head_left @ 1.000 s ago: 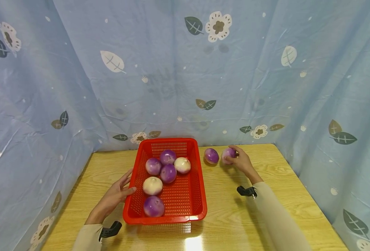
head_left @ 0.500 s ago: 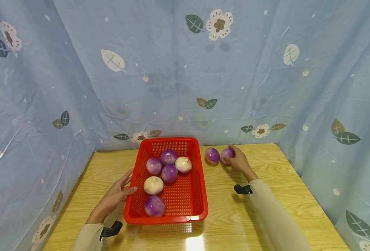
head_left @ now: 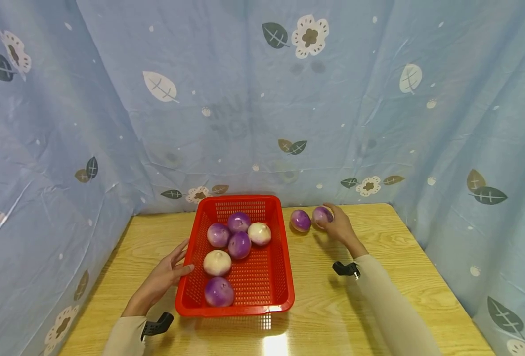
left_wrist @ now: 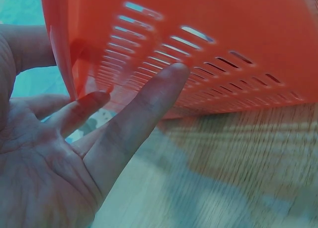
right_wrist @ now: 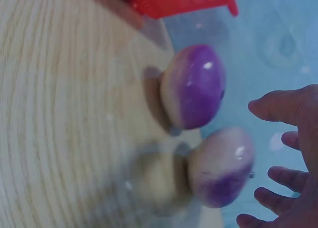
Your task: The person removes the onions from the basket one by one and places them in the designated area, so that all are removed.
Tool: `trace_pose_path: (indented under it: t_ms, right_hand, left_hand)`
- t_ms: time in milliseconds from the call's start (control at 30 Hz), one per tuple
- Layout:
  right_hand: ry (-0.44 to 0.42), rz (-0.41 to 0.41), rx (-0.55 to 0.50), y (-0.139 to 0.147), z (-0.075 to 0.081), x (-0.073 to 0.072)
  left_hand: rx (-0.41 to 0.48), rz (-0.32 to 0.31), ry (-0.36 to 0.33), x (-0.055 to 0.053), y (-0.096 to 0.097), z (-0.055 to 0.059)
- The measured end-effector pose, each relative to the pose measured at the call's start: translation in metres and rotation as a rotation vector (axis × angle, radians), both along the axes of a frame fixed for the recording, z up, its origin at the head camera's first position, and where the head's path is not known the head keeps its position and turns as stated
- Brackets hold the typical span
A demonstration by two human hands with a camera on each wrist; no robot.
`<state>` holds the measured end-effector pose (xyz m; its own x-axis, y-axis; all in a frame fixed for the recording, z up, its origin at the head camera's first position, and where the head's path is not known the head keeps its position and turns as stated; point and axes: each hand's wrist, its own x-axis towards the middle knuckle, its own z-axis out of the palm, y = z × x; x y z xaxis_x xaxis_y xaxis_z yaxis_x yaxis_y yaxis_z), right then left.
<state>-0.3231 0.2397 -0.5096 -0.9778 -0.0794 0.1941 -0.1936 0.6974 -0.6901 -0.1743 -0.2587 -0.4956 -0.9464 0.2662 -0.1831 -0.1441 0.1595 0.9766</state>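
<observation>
My left hand holds the left side of a red plastic basket. Its thumb lies over the rim, and its fingers rest along the slotted outer wall, as the left wrist view shows. Several purple-and-white turnips lie in the basket. To the right of it, two more turnips sit close together on the table: one nearer the basket, the other beside my right hand. In the right wrist view, that hand's fingers are spread, with a gap between them and the nearer turnip.
A wooden table carries everything. Blue curtains with flowers and leaves hang behind it and on both sides. A black strap mount sits at each wrist over the sleeve.
The turnip at my right hand has shifted slightly left, nearer its neighbour, and my right fingers now cover less of it. My left hand and the basket have stayed put.
</observation>
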Motion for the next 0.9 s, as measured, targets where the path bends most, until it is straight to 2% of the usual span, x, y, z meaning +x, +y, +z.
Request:
trace_pose_path:
  t_ms: [133, 433, 900]
  right_hand:
    - [0.008, 0.013, -0.033, -0.001, 0.015, 0.008]
    - [0.092, 0.027, 0.003, -0.01, 0.053, 0.031]
    - [0.219, 0.173, -0.117, -0.032, 0.106, 0.067]
  left_hand:
    - [-0.002, 0.003, 0.009, 0.001, 0.0, 0.001]
    - [0.003, 0.007, 0.006, 0.002, 0.0, 0.0]
    - [0.029, -0.006, 0.011, 0.002, -0.002, -0.002]
